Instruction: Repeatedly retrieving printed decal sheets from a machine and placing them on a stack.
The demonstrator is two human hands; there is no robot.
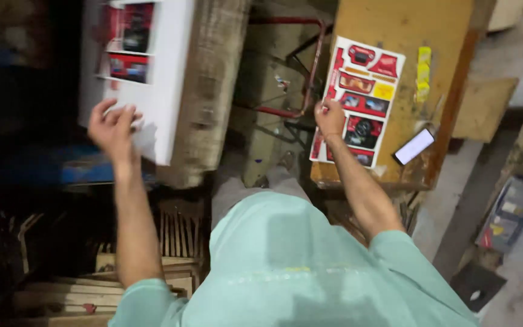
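Observation:
My left hand [113, 126] rests with bent fingers on the near edge of a white board [164, 79] that carries red stickers near its far left. My right hand [330, 117] pinches the left edge of a white sticker sheet [367, 91] printed with red and yellow shapes. That sheet lies on a yellow-brown wooden tabletop [404, 24]. Both forearms are bare below pale green sleeves.
A phone [414, 146] with a lit screen lies on the tabletop beside the sheet. Yellow stickers [423, 72] sit further right. A red metal frame [310, 66] stands between board and table. Wooden slats [110, 284] lie on the floor at lower left.

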